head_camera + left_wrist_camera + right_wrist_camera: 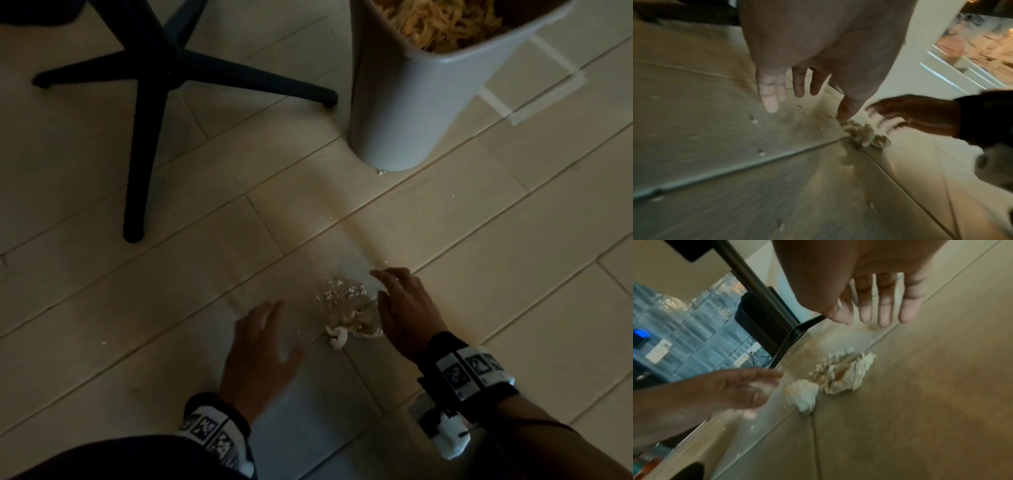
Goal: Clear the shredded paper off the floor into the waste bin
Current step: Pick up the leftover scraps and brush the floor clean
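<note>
Last small heap of shredded paper (346,308) sits on the floor (479,274) between both hands, well short of the waste bin (404,113), which already holds a lot of shreds. Right hand (404,308) flat-fingered, edge against the heap, gripping nothing; left hand (260,349) spread open just beside it, empty. Looks like a two-sided scoop setup; scattered crumbs will likely escape

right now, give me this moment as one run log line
left hand open, beside pile | right hand open, against small pile of pale shredded paper | tall grey plastic waste bin holds shreds | scraps on floor
</note>
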Available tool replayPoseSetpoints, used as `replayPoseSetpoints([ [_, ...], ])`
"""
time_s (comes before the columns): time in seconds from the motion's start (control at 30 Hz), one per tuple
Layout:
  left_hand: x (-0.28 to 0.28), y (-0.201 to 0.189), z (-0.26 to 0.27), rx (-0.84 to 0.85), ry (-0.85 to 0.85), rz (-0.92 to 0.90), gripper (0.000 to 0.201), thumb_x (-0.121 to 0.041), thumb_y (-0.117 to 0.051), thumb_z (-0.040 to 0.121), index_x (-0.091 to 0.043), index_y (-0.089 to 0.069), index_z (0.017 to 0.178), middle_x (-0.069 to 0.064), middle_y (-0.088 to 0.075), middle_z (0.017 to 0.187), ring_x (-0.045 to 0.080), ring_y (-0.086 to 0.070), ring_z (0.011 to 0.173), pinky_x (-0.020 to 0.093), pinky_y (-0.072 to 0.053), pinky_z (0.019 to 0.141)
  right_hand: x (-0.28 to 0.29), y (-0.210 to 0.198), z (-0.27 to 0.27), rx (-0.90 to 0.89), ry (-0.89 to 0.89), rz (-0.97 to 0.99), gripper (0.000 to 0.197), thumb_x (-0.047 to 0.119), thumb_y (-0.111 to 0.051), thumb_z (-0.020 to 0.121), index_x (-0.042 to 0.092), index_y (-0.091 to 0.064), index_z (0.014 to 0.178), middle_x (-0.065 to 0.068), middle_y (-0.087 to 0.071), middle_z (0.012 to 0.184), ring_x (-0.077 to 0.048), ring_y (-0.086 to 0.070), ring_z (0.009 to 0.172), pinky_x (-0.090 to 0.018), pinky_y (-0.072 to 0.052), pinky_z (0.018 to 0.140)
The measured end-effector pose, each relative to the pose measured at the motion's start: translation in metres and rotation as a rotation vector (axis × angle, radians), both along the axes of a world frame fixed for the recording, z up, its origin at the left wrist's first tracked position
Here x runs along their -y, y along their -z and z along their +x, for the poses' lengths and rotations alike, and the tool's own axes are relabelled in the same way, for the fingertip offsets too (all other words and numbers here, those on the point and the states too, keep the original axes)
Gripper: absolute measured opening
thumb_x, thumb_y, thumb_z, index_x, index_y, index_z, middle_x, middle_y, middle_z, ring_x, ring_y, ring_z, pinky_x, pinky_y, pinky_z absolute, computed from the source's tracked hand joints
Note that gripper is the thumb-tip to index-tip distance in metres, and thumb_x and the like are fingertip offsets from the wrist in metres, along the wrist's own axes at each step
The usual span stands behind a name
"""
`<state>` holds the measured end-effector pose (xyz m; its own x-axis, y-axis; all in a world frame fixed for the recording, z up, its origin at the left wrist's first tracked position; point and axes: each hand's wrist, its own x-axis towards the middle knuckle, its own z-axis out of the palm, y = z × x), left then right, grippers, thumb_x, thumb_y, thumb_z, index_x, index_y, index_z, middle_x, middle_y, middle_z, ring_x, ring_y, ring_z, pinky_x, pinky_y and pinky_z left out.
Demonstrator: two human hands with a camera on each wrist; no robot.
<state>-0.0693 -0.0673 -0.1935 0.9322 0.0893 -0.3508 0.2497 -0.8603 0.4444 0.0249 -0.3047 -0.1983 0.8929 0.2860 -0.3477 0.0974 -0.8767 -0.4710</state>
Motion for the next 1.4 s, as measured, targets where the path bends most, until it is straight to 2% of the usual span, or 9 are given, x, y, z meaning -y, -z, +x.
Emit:
replayPoseSetpoints([
  [0.13, -0.036, 0.0, -0.015, -0.183, -0.321, -0.007, 0.061, -0.029, -0.069, 0.085, -0.022, -0.044, 0.141, 0.009, -0.043, 0.136, 0.027, -0.054, 0.113, 0.035, -0.046, 0.09, 0.002, -0.002, -0.001, -0.171, 0.119, 0.001, 0.038, 0.019, -0.036, 0.099, 0.017, -0.045, 0.136, -0.01, -0.044, 0.127, -0.033, -0.049, 0.114, -0.037, -0.04, 0.097],
  [0.23, -0.034, 0.005, -0.016, -0.207, -0.417, -0.098, 0.048, -0.02, -0.07, 0.085, -0.019, -0.051, 0.129, 0.008, -0.053, 0.127, 0.021, -0.061, 0.097, 0.029, -0.046, 0.081, -0.01, -0.004, -0.004, -0.273, 0.108, 0.037, 0.036, 0.02, -0.033, 0.101, 0.016, -0.047, 0.134, -0.008, -0.044, 0.124, -0.032, -0.051, 0.109, -0.035, -0.041, 0.092],
  [0.4, 0.02, 0.008, 0.012, -0.216, -0.255, -0.292, 0.045, -0.021, -0.071, 0.083, -0.019, -0.053, 0.124, 0.001, -0.051, 0.119, 0.018, -0.06, 0.103, 0.024, -0.045, 0.082, -0.031, -0.01, -0.002, -0.378, 0.084, 0.129, 0.036, 0.015, -0.039, 0.099, 0.012, -0.052, 0.132, -0.012, -0.048, 0.125, -0.03, -0.051, 0.114, -0.027, -0.038, 0.093],
  [0.53, 0.037, -0.001, 0.036, -0.215, -0.103, -0.425, 0.061, -0.042, -0.072, 0.076, -0.026, -0.051, 0.13, -0.002, -0.048, 0.126, 0.015, -0.055, 0.114, 0.033, -0.048, 0.098, -0.024, -0.017, 0.008, -0.305, 0.2, 0.238, 0.038, 0.008, -0.043, 0.094, 0.016, -0.057, 0.128, -0.011, -0.053, 0.125, -0.027, -0.053, 0.114, -0.023, -0.036, 0.09],
  [0.7, 0.029, 0.002, 0.044, -0.078, 0.168, -0.174, 0.075, -0.061, -0.068, 0.074, -0.037, -0.036, 0.138, -0.007, -0.037, 0.133, 0.02, -0.047, 0.118, 0.042, -0.05, 0.092, -0.002, -0.021, 0.017, -0.277, 0.122, 0.073, 0.045, 0.029, -0.052, 0.093, 0.028, -0.044, 0.137, -0.004, -0.045, 0.13, -0.024, -0.056, 0.109, -0.034, -0.045, 0.095],
  [0.87, 0.038, 0.006, 0.076, -0.162, 0.445, 0.089, 0.108, -0.057, -0.079, 0.065, -0.039, -0.015, 0.149, -0.004, -0.015, 0.153, 0.026, -0.03, 0.131, 0.044, -0.046, 0.098, -0.008, -0.018, 0.015, -0.437, 0.032, 0.049, 0.071, 0.035, -0.07, 0.079, 0.027, -0.036, 0.142, -0.002, -0.04, 0.118, -0.026, -0.05, 0.114, -0.026, -0.04, 0.09],
  [1.07, 0.058, 0.005, 0.091, -0.207, 0.514, 0.124, 0.091, -0.037, -0.082, 0.072, -0.026, -0.027, 0.144, 0.005, -0.027, 0.14, 0.028, -0.045, 0.12, 0.045, -0.052, 0.09, -0.019, -0.017, 0.006, -0.402, 0.003, 0.151, 0.078, 0.017, -0.079, 0.071, 0.023, -0.043, 0.139, 0.014, -0.046, 0.098, -0.025, -0.045, 0.113, -0.025, -0.038, 0.086],
  [1.17, 0.064, 0.006, 0.094, -0.143, 0.478, 0.103, 0.071, -0.025, -0.076, 0.077, -0.021, -0.039, 0.138, 0.006, -0.037, 0.136, 0.029, -0.055, 0.111, 0.043, -0.054, 0.086, -0.025, -0.007, 0.002, -0.379, 0.042, 0.156, 0.08, 0.022, -0.079, 0.068, 0.028, -0.042, 0.139, -0.005, -0.048, 0.115, -0.028, -0.05, 0.108, -0.03, -0.043, 0.087],
  [1.4, 0.047, -0.003, 0.096, -0.161, 0.264, -0.211, 0.057, -0.035, -0.07, 0.077, -0.02, -0.058, 0.131, 0.005, -0.054, 0.13, 0.029, -0.063, 0.107, 0.04, -0.051, 0.09, -0.028, 0.001, -0.001, -0.223, 0.042, 0.118, 0.057, 0.031, -0.07, 0.081, 0.025, -0.048, 0.133, -0.007, -0.046, 0.118, -0.036, -0.057, 0.1, -0.035, -0.044, 0.079],
])
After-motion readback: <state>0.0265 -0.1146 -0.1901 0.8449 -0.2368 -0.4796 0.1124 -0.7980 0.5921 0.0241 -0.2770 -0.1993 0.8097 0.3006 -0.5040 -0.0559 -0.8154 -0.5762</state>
